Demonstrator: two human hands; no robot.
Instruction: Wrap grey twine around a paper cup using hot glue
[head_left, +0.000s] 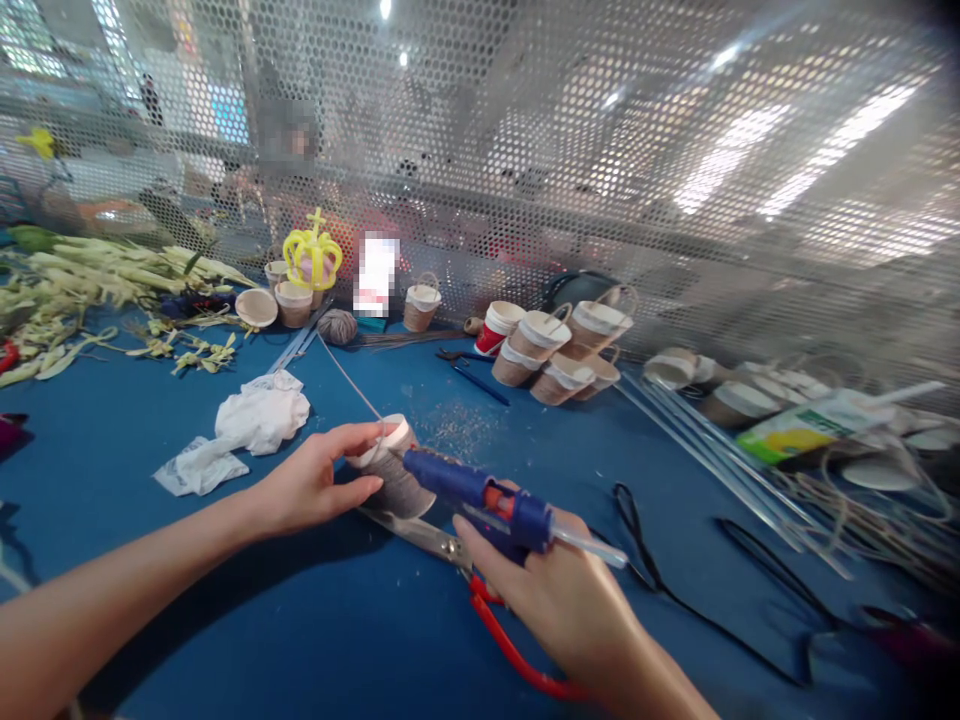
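My left hand [322, 475] is closed on a small paper cup [401, 485] wrapped in grey-brown twine, its white rim left bare. A strand of the twine runs from the cup back to a ball of yarn [337, 326]. In my right hand [559, 600] is a blue hot glue gun [480, 490], with a clear glue stick poking out of its rear. The gun's nozzle points at the cup's side near the rim; whether it touches I cannot tell. Under the gun and my right hand lie scissors [439, 540] with red handles [510, 650], partly hidden.
Several twine-wrapped cups [551, 345] stand at the back, near pliers [465, 358]. Crumpled white plastic [259, 415] lies to the left, beyond it pale plant stems [90, 280] and a yellow crown [313, 255]. Clear glue sticks [712, 455] and a black cord [660, 590] occupy the right.
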